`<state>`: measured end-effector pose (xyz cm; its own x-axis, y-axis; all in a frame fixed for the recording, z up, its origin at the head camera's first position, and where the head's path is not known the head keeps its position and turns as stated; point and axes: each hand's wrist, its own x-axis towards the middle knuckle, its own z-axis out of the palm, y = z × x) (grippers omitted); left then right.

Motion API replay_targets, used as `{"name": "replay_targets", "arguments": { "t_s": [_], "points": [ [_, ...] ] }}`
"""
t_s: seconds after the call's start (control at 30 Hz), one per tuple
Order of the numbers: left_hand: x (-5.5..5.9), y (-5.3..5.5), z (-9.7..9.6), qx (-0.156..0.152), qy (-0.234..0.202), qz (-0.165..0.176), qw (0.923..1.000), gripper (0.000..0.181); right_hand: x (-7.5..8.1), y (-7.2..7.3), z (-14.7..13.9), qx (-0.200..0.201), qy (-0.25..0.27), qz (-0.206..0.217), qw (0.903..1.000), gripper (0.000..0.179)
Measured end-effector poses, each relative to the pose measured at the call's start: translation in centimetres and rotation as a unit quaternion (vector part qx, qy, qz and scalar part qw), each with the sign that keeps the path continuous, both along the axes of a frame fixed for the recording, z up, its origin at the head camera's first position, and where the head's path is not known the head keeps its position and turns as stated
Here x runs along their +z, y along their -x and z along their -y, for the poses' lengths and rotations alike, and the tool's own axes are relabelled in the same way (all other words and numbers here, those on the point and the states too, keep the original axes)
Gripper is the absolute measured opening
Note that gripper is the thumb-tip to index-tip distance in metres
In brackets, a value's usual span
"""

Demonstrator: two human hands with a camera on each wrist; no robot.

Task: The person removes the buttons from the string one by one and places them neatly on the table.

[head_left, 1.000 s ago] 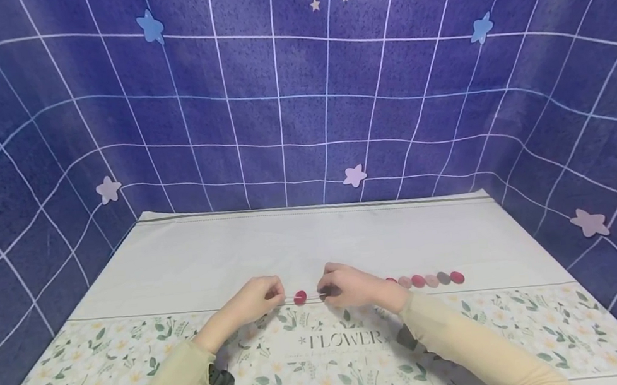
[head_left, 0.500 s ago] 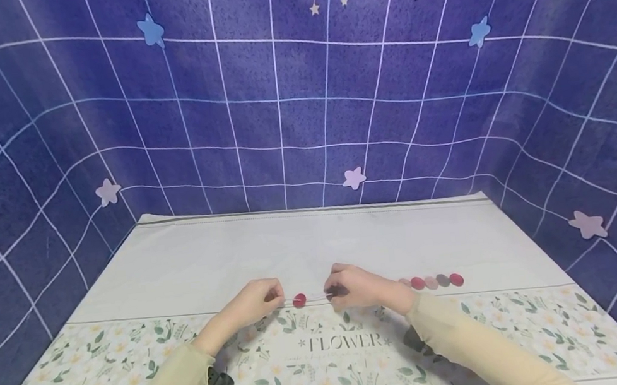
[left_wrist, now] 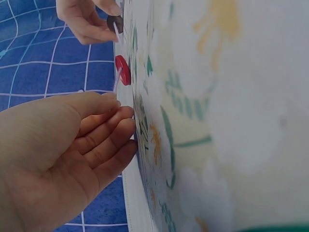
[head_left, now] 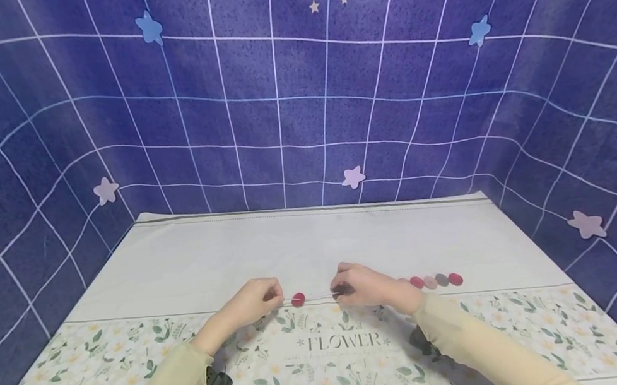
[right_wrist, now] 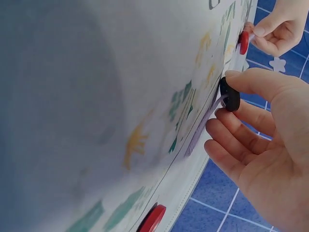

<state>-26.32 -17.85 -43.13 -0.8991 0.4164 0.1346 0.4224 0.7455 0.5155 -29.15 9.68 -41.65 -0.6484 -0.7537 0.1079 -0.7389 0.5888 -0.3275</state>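
My left hand [head_left: 254, 297] pinches a pale lilac cord [left_wrist: 117, 83] between thumb and forefinger, the other fingers loosely bent. Just right of it, a red button [head_left: 298, 300] sits threaded on that cord, close over the table. Thumb and fingers of my right hand [head_left: 361, 285] grip a dark button [right_wrist: 231, 95] by its edges. The cord passes through this one too, and a free tail hangs toward the table in the right wrist view. Between the two buttons the cord runs nearly straight. In the head view the right fingers mostly cover the dark button.
Right of my right hand lies a row of loose buttons: a red button [head_left: 417, 283], a grey button [head_left: 442, 279] and another red button [head_left: 455, 279] among them. A white tablecloth [head_left: 206, 248] with a flower band covers the table. A blue grid curtain [head_left: 300, 117] surrounds it.
My right hand has moved to the right with the dark button, and the stretch of cord between the two buttons has grown longer. The left hand stays nearly where it was.
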Motion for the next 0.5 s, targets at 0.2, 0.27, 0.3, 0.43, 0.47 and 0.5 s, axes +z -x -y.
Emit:
{"name": "replay_targets", "arguments": {
  "t_s": [0.2,0.27,0.3,0.43,0.47,0.5],
  "points": [
    [0.0,-0.1,0.0,0.000,-0.003,0.003,1.0000,0.012,-0.1,-0.1,-0.5,-0.010,-0.007,0.008,0.9999,0.026],
    [0.0,-0.1,-0.1,0.000,-0.004,0.005,1.0000,0.012,0.0,-0.2,-0.7,-0.012,-0.007,0.012,0.9998,0.027],
    [0.0,-0.1,-0.1,-0.001,-0.004,0.005,1.0000,0.011,0.0,-0.2,-0.8,-0.013,-0.008,0.013,0.9998,0.027],
    [0.1,-0.1,-0.1,0.000,-0.007,0.009,0.9999,0.011,0.1,-0.2,-1.1,-0.007,-0.003,0.011,0.9999,0.027],
    [0.1,-0.1,-0.1,0.000,-0.007,0.010,0.9999,0.011,0.1,-0.2,-1.1,-0.003,0.000,0.009,1.0000,0.027],
    [0.1,-0.1,-0.1,0.001,-0.007,0.009,0.9999,0.011,0.2,-0.2,-1.2,0.000,0.002,0.007,1.0000,0.027]
  ]
}}
